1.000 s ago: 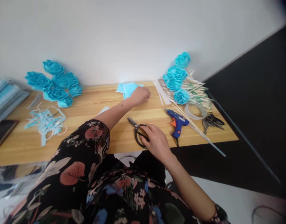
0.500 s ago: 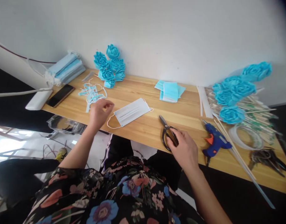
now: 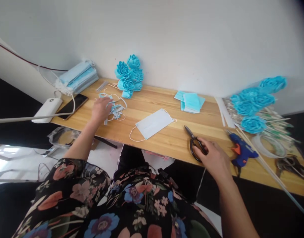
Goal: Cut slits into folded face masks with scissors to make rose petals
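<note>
Left hand (image 3: pixel 101 109) at a heap of cut strips and loops (image 3: pixel 116 110), hold unclear, right hand (image 3: pixel 213 157) gripping black scissors (image 3: pixel 193 135) by the handles, one face mask (image 3: pixel 154 124) flat on the wooden worktop (image 3: pixel 147 102) between them, folded blue pieces (image 3: pixel 191 102) behind, glue gun (image 3: pixel 243 151) near the right hand.

Along the back edge of the worktop (image 3: pixel 159 98) I can pass between the left-hand blue flowers (image 3: pixel 129 77) and the folded blue sheets (image 3: pixel 191 102), while nearer the front edge the mask (image 3: pixel 154 124) and scissors (image 3: pixel 193 137) bar a straight sweep.
</note>
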The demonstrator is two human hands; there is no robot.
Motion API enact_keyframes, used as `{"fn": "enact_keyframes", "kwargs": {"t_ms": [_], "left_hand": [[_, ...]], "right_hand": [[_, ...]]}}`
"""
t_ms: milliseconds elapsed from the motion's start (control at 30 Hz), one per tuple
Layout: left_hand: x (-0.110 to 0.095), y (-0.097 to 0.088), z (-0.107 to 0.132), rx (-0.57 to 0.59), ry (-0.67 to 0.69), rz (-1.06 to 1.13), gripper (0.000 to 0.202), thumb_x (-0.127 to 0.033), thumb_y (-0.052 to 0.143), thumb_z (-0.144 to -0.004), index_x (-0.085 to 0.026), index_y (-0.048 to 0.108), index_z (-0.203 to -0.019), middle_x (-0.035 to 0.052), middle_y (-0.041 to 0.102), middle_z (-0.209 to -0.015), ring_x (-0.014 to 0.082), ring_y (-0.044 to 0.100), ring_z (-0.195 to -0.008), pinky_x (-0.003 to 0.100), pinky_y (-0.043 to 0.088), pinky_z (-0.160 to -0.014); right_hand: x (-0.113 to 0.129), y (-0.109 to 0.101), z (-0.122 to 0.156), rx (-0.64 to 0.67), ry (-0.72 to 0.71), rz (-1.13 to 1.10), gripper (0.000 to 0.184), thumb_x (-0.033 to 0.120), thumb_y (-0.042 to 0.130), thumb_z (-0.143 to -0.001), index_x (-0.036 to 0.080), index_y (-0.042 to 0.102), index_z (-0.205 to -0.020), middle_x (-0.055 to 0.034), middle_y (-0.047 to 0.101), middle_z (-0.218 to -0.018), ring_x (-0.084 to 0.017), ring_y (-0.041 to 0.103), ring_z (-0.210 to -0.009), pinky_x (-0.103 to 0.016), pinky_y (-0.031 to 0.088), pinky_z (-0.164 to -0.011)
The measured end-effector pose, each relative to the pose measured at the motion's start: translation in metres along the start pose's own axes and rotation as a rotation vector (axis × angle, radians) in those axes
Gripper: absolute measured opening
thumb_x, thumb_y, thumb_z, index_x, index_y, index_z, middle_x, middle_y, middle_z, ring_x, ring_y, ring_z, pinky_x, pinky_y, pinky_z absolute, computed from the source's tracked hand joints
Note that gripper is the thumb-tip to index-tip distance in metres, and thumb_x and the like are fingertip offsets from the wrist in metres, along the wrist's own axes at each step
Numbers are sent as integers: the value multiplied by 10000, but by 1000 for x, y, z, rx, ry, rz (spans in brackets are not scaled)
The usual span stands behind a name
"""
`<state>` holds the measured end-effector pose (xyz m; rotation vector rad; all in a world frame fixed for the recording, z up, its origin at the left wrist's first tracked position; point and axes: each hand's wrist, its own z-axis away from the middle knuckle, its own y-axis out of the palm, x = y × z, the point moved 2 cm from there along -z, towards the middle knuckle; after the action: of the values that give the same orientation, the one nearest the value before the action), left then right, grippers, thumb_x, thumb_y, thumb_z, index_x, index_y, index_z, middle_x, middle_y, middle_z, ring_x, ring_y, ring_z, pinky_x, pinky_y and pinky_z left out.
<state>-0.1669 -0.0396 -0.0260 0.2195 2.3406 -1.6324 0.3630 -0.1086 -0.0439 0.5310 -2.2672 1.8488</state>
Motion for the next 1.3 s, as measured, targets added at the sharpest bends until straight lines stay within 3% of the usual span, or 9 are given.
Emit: {"fn": "enact_keyframes", "kwargs": {"t_ms": [133, 267, 367, 433, 633, 767, 933, 1133, 1300], "left_hand": [[6, 13, 7, 154, 170, 52, 477, -438, 469, -960, -187, 685, -1304, 162, 635, -1462, 324, 544, -1388, 502, 356, -1216], [15, 6, 5, 138, 207, 132, 451, -454, 481, -970, -217, 669, -1304, 124, 623, -1486, 328, 531, -1411, 518, 347, -1227], [-1, -3, 2, 95, 284, 186, 480, -487, 504, -981, -196, 655, -1332, 125, 599, -1516, 336, 514, -1435, 524, 347, -1229], [-28, -1, 0, 119, 354, 219, 506, -509, 495, -988, -185, 657, -1342, 139, 642, -1464, 326, 565, -1382, 513, 377, -1207], [-140, 46, -11, 397, 532, 183, 446, -407, 503, -997, -140, 685, -1304, 159, 735, -1253, 298, 662, -1166, 431, 492, -1033], [-186, 74, -32, 374, 489, 24, 328, -389, 543, -994, -152, 738, -1112, 154, 733, -1139, 280, 660, -1080, 390, 489, -952], [-203, 91, -41, 360, 444, 15, 233, -365, 665, -923, -161, 729, -1015, 130, 738, -1070, 265, 655, -1017, 359, 488, -880], [-203, 92, -32, 321, 458, 107, 182, -325, 651, -928, -173, 726, -992, 120, 739, -1037, 279, 654, -1040, 389, 488, -905], [-204, 89, -31, 352, 406, 181, 253, -353, 637, -951, -145, 730, -1062, 154, 738, -1121, 299, 666, -1105, 409, 498, -961]], "right_hand": [[-2, -2, -4, 6, 157, -193, 414, 468, 667, -825, 237, 721, -1165, -78, 726, -935, -254, 679, -821, -446, 558, -808], [-4, -17, 1, -186, 354, -775, 453, 475, 792, -717, 267, 651, -1094, -36, 696, -913, -217, 701, -805, -436, 597, -841], [8, -33, 8, -301, 361, -1062, 454, 474, 797, -755, 313, 632, -1146, -29, 684, -913, -199, 693, -737, -454, 604, -838], [21, -40, 10, -273, 324, -1106, 474, 520, 788, -767, 310, 637, -1164, -25, 678, -868, -184, 642, -656, -466, 603, -806], [48, -33, 5, -79, 208, -1033, 809, 831, 656, -733, 255, 605, -1298, 44, 530, -704, -129, 435, -525, -440, 597, -717], [51, -29, -14, 16, 101, -955, 885, 890, 503, -776, 226, 595, -1353, -10, 589, -787, -183, 540, -635, -432, 583, -744], [64, -20, -64, 55, 162, -467, 550, 545, 744, -790, 238, 657, -1240, -50, 744, -954, -227, 678, -838, -399, 542, -847], [101, 18, -138, 169, 44, -194, 367, 318, 688, -870, 219, 666, -1222, -94, 785, -1087, -284, 728, -1003, -348, 516, -821], [115, 49, -166, 308, -74, -151, 320, 232, 625, -885, 209, 676, -1199, -97, 788, -1033, -281, 724, -940, -331, 490, -758]]}}
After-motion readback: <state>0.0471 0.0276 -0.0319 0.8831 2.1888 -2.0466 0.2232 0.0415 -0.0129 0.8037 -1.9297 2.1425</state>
